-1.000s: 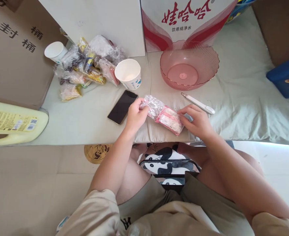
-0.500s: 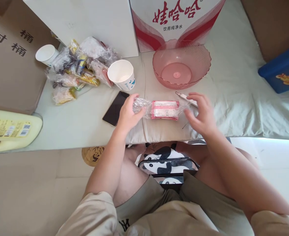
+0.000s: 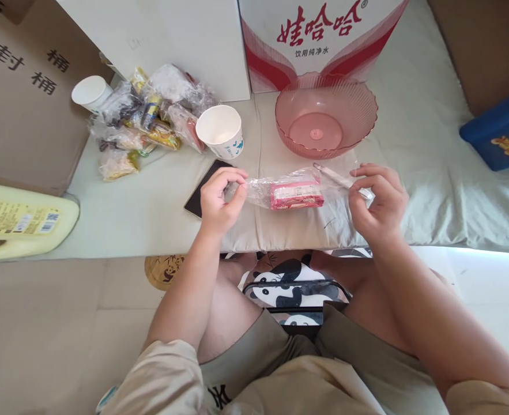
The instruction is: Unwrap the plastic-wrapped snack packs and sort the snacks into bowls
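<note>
A small pink and white packet (image 3: 297, 196) lies near the table's front edge with clear plastic wrap (image 3: 260, 189) around it. My left hand (image 3: 223, 199) pinches the wrap's left end between thumb and fingers. At the other side my right hand (image 3: 379, 199) pinches its right end, so the film stretches between both hands. Beneath the film by my right hand lies a slim white pen-like tool (image 3: 338, 176), partly covered. Under my left hand a dark phone (image 3: 200, 193) is half hidden.
Behind the packet stands a pink ribbed bowl (image 3: 325, 124). Left of it are a paper cup (image 3: 220, 131), a pile of plastic-wrapped items (image 3: 150, 115) and another paper cup (image 3: 91, 93). A yellow jug (image 3: 25, 222), cardboard boxes (image 3: 29, 127) and a blue container (image 3: 498, 135) flank the cloth.
My hands have moved apart and closed on the two ends of the wrap, pulling it wider. The packet has tipped so its front side shows. The view has shifted slightly.
</note>
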Action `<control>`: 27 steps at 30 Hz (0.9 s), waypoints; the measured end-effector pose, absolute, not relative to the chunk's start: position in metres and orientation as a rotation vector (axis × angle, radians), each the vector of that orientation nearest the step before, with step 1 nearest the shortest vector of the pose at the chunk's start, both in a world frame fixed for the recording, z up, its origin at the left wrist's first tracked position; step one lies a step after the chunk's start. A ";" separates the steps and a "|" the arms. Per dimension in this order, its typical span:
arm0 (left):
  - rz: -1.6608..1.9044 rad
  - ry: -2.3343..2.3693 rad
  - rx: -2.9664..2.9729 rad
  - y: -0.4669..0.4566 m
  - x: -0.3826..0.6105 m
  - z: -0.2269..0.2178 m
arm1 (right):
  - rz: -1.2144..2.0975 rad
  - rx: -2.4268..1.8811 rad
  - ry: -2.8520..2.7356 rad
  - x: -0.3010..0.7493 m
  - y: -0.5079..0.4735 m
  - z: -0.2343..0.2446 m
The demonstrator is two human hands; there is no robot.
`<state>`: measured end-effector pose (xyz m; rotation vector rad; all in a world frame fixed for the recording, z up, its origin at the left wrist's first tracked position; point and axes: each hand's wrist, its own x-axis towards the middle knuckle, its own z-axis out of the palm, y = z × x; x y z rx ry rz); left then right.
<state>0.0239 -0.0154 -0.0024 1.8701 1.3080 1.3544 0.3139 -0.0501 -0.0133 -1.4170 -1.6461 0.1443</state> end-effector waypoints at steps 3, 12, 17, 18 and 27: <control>1.347 1.191 1.668 -0.022 0.019 0.006 | 0.320 -1.307 -1.536 0.315 -0.053 -0.017; 0.359 1.008 1.659 -0.023 0.006 0.020 | 0.915 -1.413 -2.031 0.323 -0.054 -0.009; 0.887 1.588 1.958 -0.010 0.020 -0.002 | 0.462 -1.430 -2.187 0.315 -0.055 -0.018; 0.853 1.661 2.010 -0.007 0.022 -0.007 | 0.353 -1.410 -2.170 0.311 -0.055 -0.020; 0.658 1.270 1.542 -0.016 0.054 -0.006 | 0.360 -1.298 -2.333 0.275 -0.062 -0.040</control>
